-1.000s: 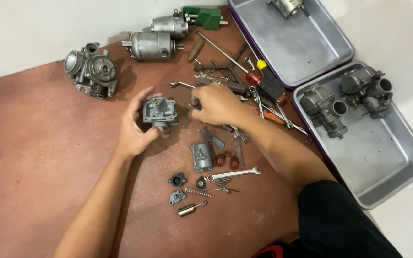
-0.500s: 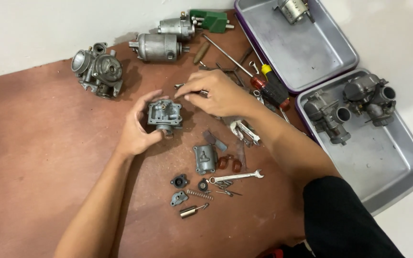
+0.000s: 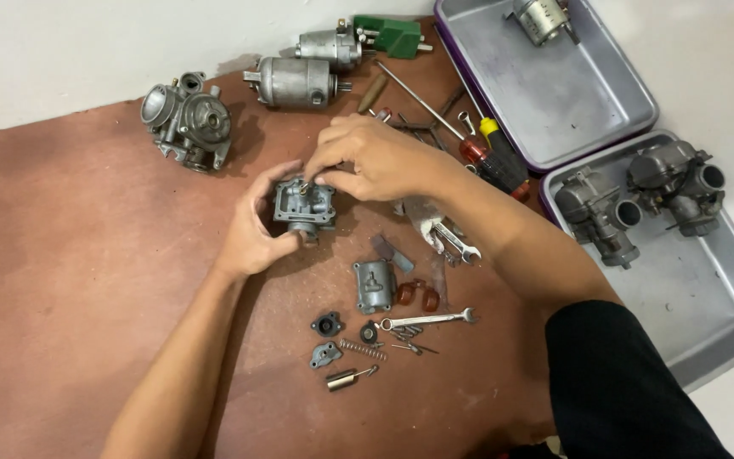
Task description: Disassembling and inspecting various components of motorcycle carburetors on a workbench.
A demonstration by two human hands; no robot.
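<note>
My left hand grips a small grey carburetor body on the brown mat, fingers wrapped round its left side. My right hand comes over its top, fingertips pinched at the upper right corner of the body; whatever small part they pinch is too small to make out. Just below lie a grey float bowl, an orange float piece, a small wrench, a spring and several tiny fittings.
Another carburetor sits at the mat's upper left, two cylindrical starter motors at the top. Screwdrivers and wrenches lie behind my right hand. Two metal trays on the right hold a motor and two carburetors.
My right hand has come back from the tool pile at the right and now pinches at the top of the carburetor body. The left hand keeps its hold.
</note>
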